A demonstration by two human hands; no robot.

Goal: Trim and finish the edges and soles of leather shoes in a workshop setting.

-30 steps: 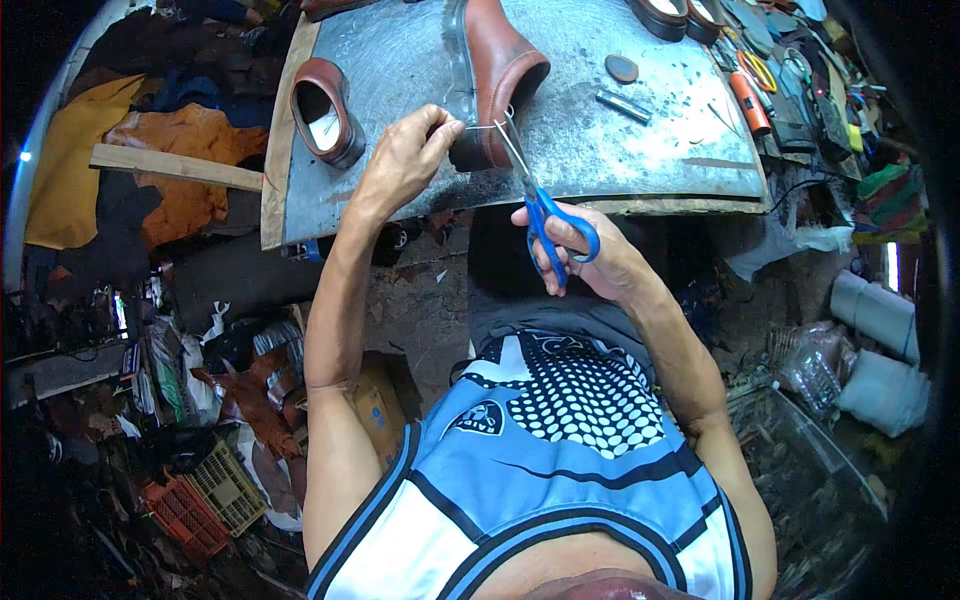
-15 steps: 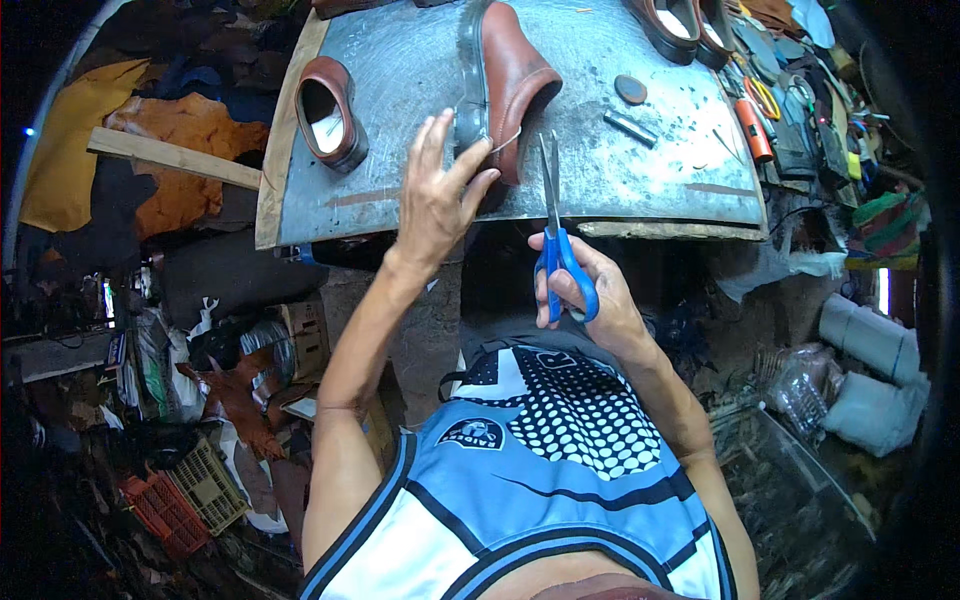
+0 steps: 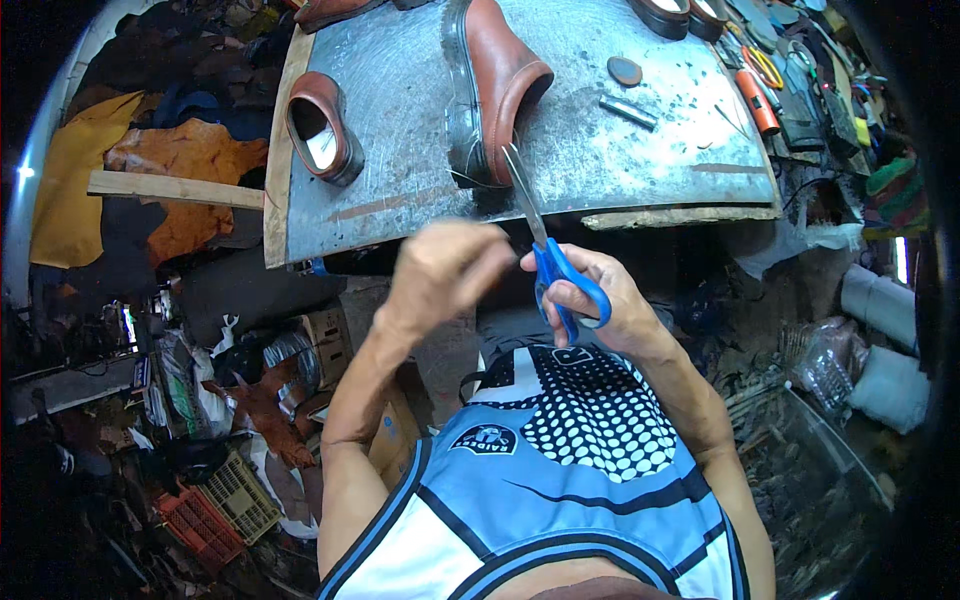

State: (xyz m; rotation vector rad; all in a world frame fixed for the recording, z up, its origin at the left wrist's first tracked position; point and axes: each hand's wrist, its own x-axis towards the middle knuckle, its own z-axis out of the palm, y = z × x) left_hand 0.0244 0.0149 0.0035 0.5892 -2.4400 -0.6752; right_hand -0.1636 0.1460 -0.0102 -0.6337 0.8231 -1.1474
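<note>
The left hand has moved off the brown shoe, blurred so I cannot tell its grip, so the shoe lies unheld on the table, while the right hand grips blue scissors, tips by its heel.

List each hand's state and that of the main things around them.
Right hand: gripping the scissors
Left hand: blurred, off the shoes, grip unclear
Scissors: blades nearly together
Middle shoe: lying on its side
Left shoe: upright, empty
Top-right shoes: upright, partly out of frame
Rod: lying flat
Disc: lying flat
</note>
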